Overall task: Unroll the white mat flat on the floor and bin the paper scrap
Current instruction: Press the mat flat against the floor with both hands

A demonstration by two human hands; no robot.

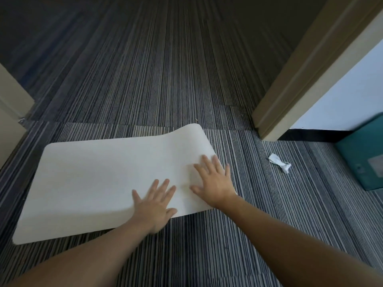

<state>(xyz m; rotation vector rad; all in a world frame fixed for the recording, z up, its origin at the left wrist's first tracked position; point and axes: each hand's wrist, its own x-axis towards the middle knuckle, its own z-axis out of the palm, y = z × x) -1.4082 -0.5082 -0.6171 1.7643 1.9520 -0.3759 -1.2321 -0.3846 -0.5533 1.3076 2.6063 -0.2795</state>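
Note:
The white mat (pixel 93 179) lies spread out on the striped carpet, its far right corner still curled upward. My left hand (pixel 154 206) presses flat on the mat's near edge with fingers spread. My right hand (pixel 214 181) lies flat on the mat's right end, fingers apart, holding nothing. A crumpled white paper scrap (pixel 279 162) rests on the carpet to the right of the mat, apart from both hands.
A teal bin or box (pixel 360 162) stands at the right edge against a white wall. A beige door frame (pixel 306 73) rises behind the scrap. Another beige panel (pixel 10 112) stands at the left. Striped carpet (pixel 165 69) stretches ahead.

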